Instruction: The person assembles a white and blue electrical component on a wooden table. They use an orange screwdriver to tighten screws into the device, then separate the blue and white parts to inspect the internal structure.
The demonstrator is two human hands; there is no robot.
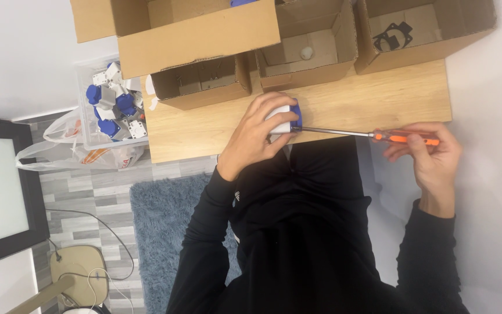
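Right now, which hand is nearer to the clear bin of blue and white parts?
Left. The left hand grips a white and blue part at the table edge, closer to the bin. The right hand holds the screwdriver at the far side.

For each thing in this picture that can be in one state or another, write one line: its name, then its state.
left hand: closed over the white and blue part on the wooden table
right hand: gripping the screwdriver handle
screwdriver: level, tip at the part
cardboard boxes: open
clear bin: open, full of like parts
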